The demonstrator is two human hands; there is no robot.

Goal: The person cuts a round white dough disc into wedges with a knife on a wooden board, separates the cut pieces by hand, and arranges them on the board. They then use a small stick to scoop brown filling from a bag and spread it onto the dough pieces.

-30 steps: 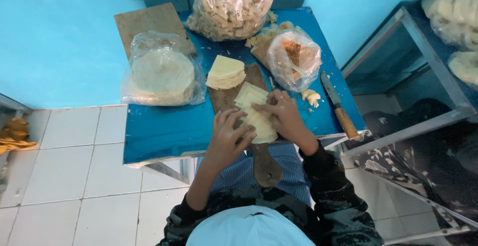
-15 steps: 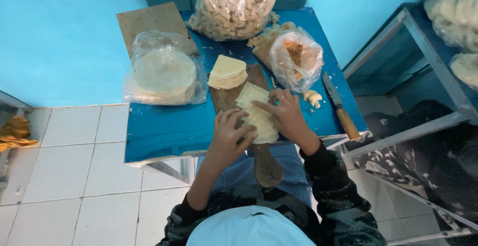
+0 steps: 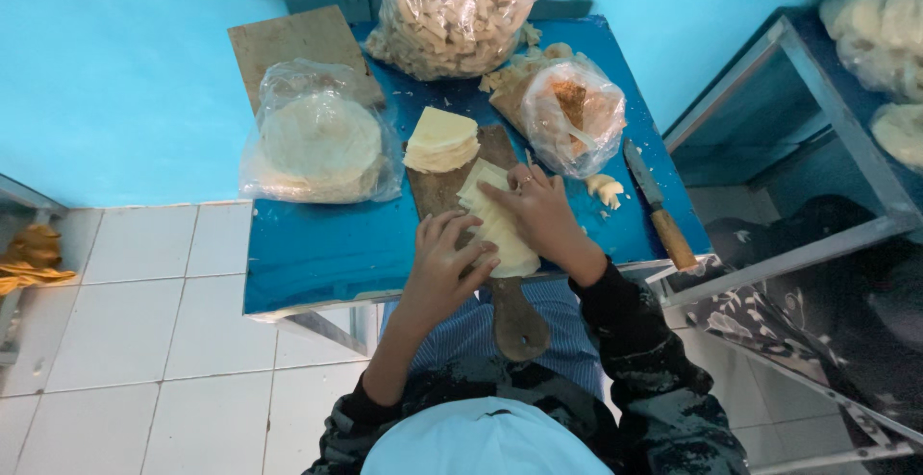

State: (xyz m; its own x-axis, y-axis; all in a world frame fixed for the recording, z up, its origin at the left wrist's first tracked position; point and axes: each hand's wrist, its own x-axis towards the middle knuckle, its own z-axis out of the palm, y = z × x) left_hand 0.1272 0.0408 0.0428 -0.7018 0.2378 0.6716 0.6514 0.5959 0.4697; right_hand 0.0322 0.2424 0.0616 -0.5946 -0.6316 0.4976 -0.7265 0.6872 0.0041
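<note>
Nothing has shifted: both hands, left (image 3: pixel 447 263) and right (image 3: pixel 540 213), press flat, hiding dough sheets (image 3: pixel 500 230).

A dark, worn wooden paddle-shaped cutting board (image 3: pixel 452 187) is seen on a glossy blue painted tabletop (image 3: pixel 327 249). Pale yellow, matt sheets of soft dough (image 3: pixel 500 225) are pressed by the bare left hand (image 3: pixel 447 268) and right hand (image 3: pixel 538 211). A stack of white flat rounds is wrapped in a thin, crinkled, shiny clear plastic bag (image 3: pixel 322 138). A knife with a dull grey metal blade and a smooth brown wooden handle (image 3: pixel 659 208) is noted (the blade looks smeared). A rough, unfinished pale wooden board (image 3: pixel 288 40) is visible behind.
</note>
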